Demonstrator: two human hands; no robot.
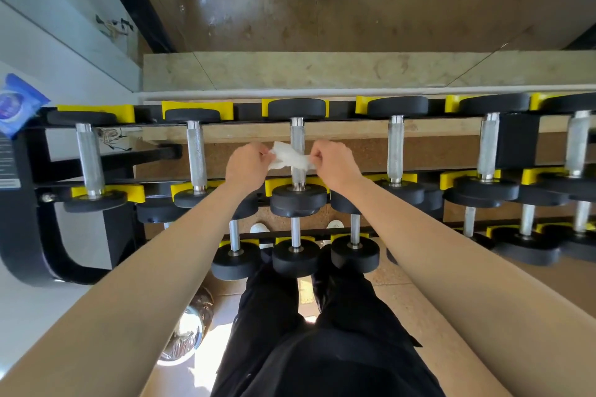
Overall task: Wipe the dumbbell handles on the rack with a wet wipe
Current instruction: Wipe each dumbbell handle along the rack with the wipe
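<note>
A white wet wipe (289,158) is stretched between both hands above the middle dumbbell handle (297,135) of the rack's top row. My left hand (246,164) pinches the wipe's left end and my right hand (333,163) pinches its right end. The wipe crosses in front of that metal handle; whether it touches it I cannot tell. Other knurled handles stand to the left (196,155) and to the right (395,148) on the black and yellow rack (213,109).
A blue wipe packet (16,103) lies on the rack's far left end. A lower row of dumbbells (296,256) sits near my legs. A mirror (322,10) rises behind the rack. A shiny round object (187,329) rests on the floor at lower left.
</note>
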